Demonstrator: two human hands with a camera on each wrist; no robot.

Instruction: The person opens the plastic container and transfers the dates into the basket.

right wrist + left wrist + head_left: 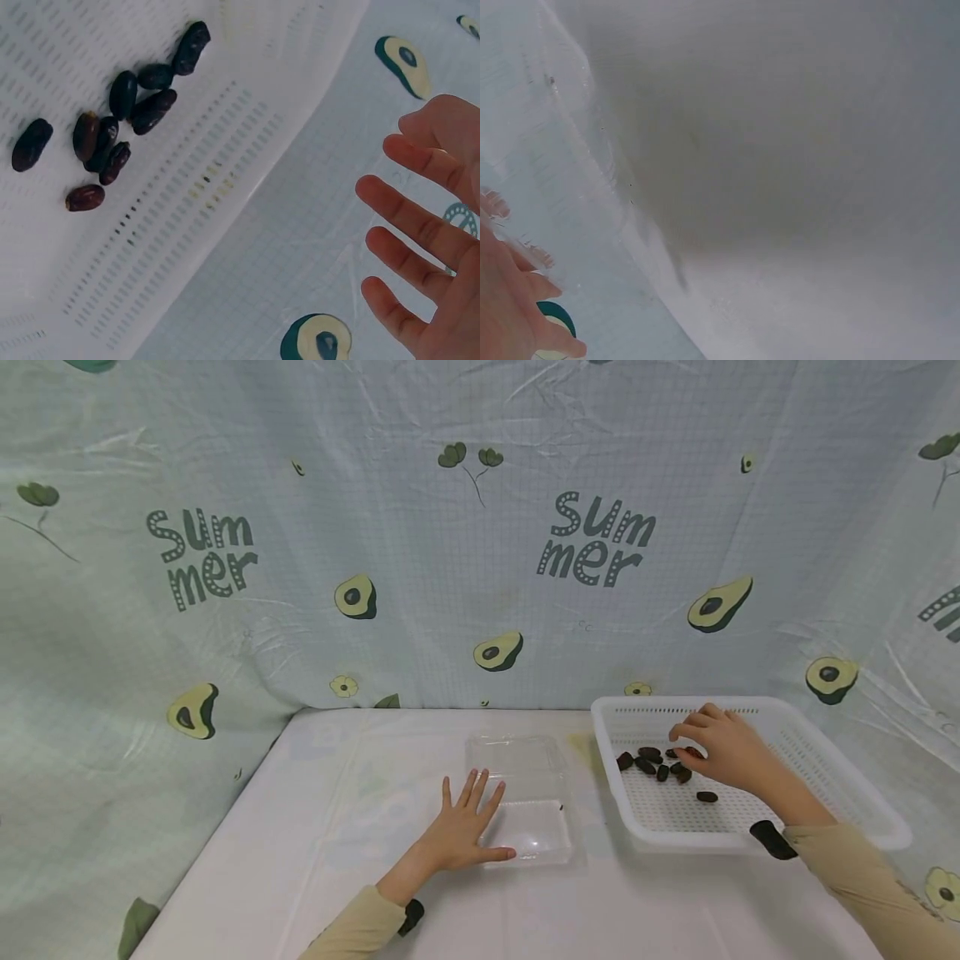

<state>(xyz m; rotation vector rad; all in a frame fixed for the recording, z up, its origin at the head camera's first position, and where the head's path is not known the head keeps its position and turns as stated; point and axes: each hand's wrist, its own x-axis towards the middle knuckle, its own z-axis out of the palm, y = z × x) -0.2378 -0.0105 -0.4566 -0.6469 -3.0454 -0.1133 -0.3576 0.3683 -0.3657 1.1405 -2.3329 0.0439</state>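
Note:
My left hand (457, 828) lies with fingers spread at the left side of a clear plastic box (536, 835), its lid side folded back behind. In the left wrist view, the fingers (544, 285) show at the lower left beside clear plastic edges. Over the white perforated basket (660, 839) hovers my right hand (731, 756), above several dark brown dates (645, 766). The right wrist view shows that hand's fingers (409, 206) apart and loosely bent, holding nothing. Those dates (154, 111) are bunched together on the basket floor, with one (707, 797) apart from the rest.
A white cloth (375, 827) covers the table. Behind it hangs a pale curtain (420, 552) printed with avocados and lettering, close to the basket's far rim. The basket stands to the right of the clear box, its raised walls between them.

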